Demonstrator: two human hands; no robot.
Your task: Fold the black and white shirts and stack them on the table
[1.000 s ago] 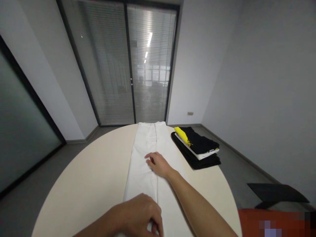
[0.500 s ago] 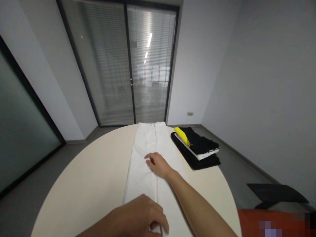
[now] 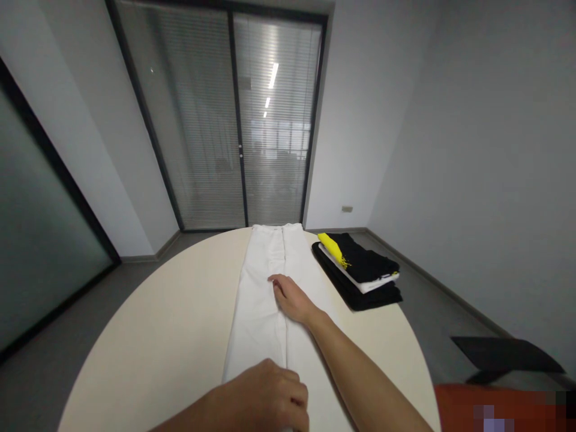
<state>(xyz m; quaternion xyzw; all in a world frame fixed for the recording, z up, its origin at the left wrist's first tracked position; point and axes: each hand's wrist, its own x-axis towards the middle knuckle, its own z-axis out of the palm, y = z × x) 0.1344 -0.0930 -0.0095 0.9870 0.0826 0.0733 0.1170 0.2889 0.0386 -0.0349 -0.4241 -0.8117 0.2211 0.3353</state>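
White trousers (image 3: 256, 324), folded lengthwise, stretch along the round table from its far edge toward me. A long seam or fold edge runs down their middle. My right hand (image 3: 291, 299) rests on the middle of the trousers, palm down, its fingers extended and lightly bent on the cloth. Nearer to me, my left hand (image 3: 270, 396) is closed over the near part of the trousers, by the middle edge. Its fingers are curled as if pinching the cloth; the fingertips are mostly hidden.
On the right of the pale round table (image 3: 157, 336) lies a stack of folded black and white clothes (image 3: 369, 258) with a yellow fringed piece (image 3: 332, 247). Past the table's right edge stands a red chair (image 3: 454, 408) with a black armrest (image 3: 504, 353). Glass doors (image 3: 279, 120) are beyond.
My left hand's fingers have closed at the near part of the trousers. My right hand's fingers have straightened a little on the cloth. The trousers have hardly moved.
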